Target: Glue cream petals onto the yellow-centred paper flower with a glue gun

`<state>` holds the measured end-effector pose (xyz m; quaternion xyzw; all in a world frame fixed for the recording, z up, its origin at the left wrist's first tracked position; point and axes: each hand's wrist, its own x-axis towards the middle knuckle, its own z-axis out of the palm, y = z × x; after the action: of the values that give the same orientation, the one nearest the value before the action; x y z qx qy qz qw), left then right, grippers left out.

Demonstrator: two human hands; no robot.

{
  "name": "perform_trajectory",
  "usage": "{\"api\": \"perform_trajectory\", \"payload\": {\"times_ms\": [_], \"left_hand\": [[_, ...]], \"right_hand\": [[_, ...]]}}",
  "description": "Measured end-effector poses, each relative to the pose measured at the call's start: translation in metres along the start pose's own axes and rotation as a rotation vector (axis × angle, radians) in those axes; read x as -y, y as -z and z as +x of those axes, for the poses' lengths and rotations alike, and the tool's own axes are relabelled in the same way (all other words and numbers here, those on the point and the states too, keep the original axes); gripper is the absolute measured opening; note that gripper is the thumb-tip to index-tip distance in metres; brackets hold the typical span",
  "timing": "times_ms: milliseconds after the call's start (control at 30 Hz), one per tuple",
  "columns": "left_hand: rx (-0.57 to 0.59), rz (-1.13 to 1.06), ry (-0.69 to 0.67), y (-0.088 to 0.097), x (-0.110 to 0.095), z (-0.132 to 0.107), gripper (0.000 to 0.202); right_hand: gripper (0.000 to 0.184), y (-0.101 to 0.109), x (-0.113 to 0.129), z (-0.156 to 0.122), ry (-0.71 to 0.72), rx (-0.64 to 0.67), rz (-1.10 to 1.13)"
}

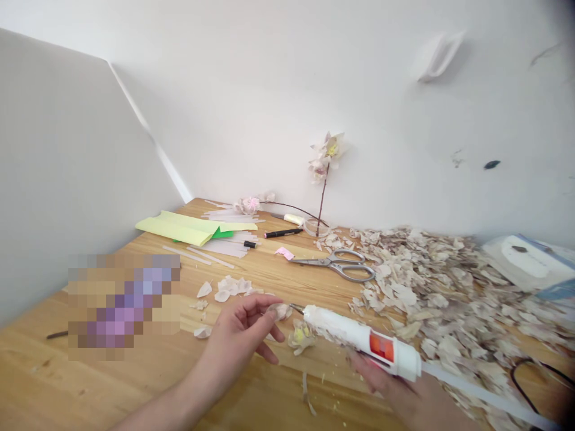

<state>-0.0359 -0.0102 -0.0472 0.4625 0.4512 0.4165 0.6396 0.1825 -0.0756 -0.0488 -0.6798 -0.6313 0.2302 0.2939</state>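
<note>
My left hand pinches a small pale petal between thumb and fingers, just above the wooden table. My right hand grips a white glue gun with an orange label, its metal nozzle touching the petal. A clear glue stick sticks out of the gun's back. A small yellow-centred flower piece lies on the table just under the nozzle.
Steel scissors lie beyond the hands. A big heap of petal scraps covers the right side. Loose petals, glue sticks, green and yellow paper, a black marker and a finished flower stem stand further back.
</note>
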Motion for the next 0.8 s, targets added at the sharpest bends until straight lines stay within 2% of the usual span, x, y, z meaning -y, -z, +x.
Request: {"api": "perform_trajectory", "payload": {"times_ms": [100,300,400,500,667,800], "left_hand": [[0.005,0.002,0.001,0.0,0.001,0.0,0.032],[0.002,0.004,0.001,0.0,0.0,-0.001,0.03],[-0.002,0.0,-0.006,-0.001,0.0,-0.001,0.03],[-0.004,-0.003,-0.01,-0.001,0.001,-0.001,0.029],[-0.001,-0.003,-0.005,-0.001,0.0,-0.001,0.029],[-0.012,-0.015,-0.016,-0.001,-0.001,-0.001,0.029]], "right_hand": [[0.035,0.001,-0.001,-0.001,0.005,-0.028,-0.016],[0.045,-0.007,-0.019,-0.001,0.009,-0.01,-0.034],[0.04,-0.006,-0.018,0.001,0.061,-0.019,-0.054],[0.034,-0.004,-0.014,0.0,0.091,-0.092,-0.084],[0.04,-0.011,-0.019,-0.003,0.038,-0.107,0.02],[0.039,-0.015,-0.026,-0.001,0.043,-0.114,-0.019]]}}
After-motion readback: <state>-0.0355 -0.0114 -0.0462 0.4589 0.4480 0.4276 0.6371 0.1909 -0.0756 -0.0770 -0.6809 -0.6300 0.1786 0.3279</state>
